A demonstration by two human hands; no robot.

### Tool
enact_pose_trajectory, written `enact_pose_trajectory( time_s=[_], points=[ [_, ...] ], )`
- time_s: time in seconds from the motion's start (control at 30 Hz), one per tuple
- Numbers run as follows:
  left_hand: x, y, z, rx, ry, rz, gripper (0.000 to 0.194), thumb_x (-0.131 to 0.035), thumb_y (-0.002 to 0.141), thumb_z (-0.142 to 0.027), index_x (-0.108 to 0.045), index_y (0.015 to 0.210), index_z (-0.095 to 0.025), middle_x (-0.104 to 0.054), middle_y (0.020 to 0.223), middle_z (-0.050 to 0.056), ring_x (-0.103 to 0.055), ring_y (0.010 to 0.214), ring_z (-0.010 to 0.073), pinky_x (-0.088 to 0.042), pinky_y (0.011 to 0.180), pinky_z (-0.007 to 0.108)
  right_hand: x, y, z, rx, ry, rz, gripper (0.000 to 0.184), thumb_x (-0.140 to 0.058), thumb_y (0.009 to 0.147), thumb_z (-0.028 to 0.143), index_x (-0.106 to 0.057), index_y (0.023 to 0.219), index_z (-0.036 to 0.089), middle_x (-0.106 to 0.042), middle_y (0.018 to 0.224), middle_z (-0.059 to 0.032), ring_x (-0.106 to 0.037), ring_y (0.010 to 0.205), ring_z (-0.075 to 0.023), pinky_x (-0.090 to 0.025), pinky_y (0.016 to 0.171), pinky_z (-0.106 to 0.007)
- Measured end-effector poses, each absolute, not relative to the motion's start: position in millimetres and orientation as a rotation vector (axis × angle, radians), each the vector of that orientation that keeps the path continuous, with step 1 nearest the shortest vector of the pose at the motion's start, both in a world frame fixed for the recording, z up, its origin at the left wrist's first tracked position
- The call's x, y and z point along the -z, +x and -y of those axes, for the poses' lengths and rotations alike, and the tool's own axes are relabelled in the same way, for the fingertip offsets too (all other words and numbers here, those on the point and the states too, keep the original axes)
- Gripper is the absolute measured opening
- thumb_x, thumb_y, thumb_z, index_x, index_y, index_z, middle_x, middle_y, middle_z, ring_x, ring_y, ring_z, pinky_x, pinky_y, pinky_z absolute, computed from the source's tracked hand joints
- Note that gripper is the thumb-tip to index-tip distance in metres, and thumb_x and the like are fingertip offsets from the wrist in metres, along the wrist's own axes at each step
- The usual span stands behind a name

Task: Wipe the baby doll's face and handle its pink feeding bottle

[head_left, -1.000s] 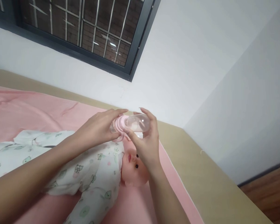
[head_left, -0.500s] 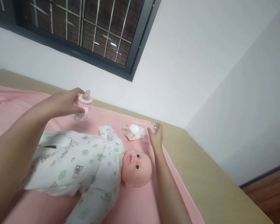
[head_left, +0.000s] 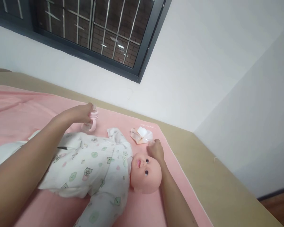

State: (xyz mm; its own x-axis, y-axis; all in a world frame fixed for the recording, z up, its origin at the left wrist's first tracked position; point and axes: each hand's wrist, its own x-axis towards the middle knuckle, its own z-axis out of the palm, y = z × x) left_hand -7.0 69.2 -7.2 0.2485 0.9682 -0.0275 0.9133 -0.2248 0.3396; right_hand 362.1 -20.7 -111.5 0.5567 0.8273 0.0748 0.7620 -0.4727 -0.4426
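My left hand [head_left: 81, 113] is closed around a baby bottle [head_left: 94, 119] with a pink collar, a pink handle and a clear teat. The bottle is upright, low over the pink sheet; whether its base touches is hard to tell. Beyond the doll's head, my right hand [head_left: 157, 151] has its fingers closed on a small clear cap [head_left: 151, 143], mostly covered by the fingers. A baby doll [head_left: 146, 173] in a white printed outfit lies on its back between my arms. Just left of my right hand lies a crumpled clear wrapper [head_left: 141, 135] with a white piece on it.
The pink sheet [head_left: 137, 205] covers most of the wooden-toned surface [head_left: 203, 176], whose bare edge runs along the wall. A dark-framed window [head_left: 142, 53] with bars is above. White walls [head_left: 184, 63] meet in a corner at right.
My left hand has lowered the bottle towards the sheet. The right hand has come down nearer the doll's head with the cap. The whole view has shifted slightly.
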Motion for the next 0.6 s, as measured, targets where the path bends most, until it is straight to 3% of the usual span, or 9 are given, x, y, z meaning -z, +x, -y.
enact_pose_trajectory(
  time_s=[0.1,0.2,0.6],
  points=[
    [15,-6,-75,-0.194,2.243,-1.758,0.067,-0.06,0.065,-0.015,-0.038,0.128,-0.006,-0.064,0.11,0.02,-0.063,0.094,0.0312,-0.046,0.069,0.03,110,363,21,-0.234,-2.362,1.283,0.066,-0.057,0.076,0.042,-0.039,0.133,0.013,-0.056,0.13,-0.0187,-0.055,0.12,-0.0334,-0.046,0.092,-0.04],
    [20,-3,-76,-0.165,2.232,-1.787,0.071,-0.062,0.063,-0.015,-0.038,0.129,-0.002,-0.066,0.105,0.021,-0.064,0.091,0.0322,-0.045,0.067,0.031,107,363,20,-0.254,-2.344,1.292,0.066,-0.049,0.082,0.052,-0.038,0.135,0.014,-0.055,0.132,-0.0184,-0.054,0.122,-0.032,-0.045,0.094,-0.04],
    [27,4,-77,-0.105,2.244,-1.808,0.075,-0.064,0.062,-0.025,-0.038,0.127,0.004,-0.067,0.097,0.021,-0.065,0.083,0.0331,-0.042,0.059,0.032,102,362,23,-0.258,-2.361,1.3,0.063,-0.033,0.091,0.056,-0.036,0.138,0.014,-0.054,0.135,-0.0181,-0.053,0.125,-0.0309,-0.044,0.095,-0.039]
  ],
)
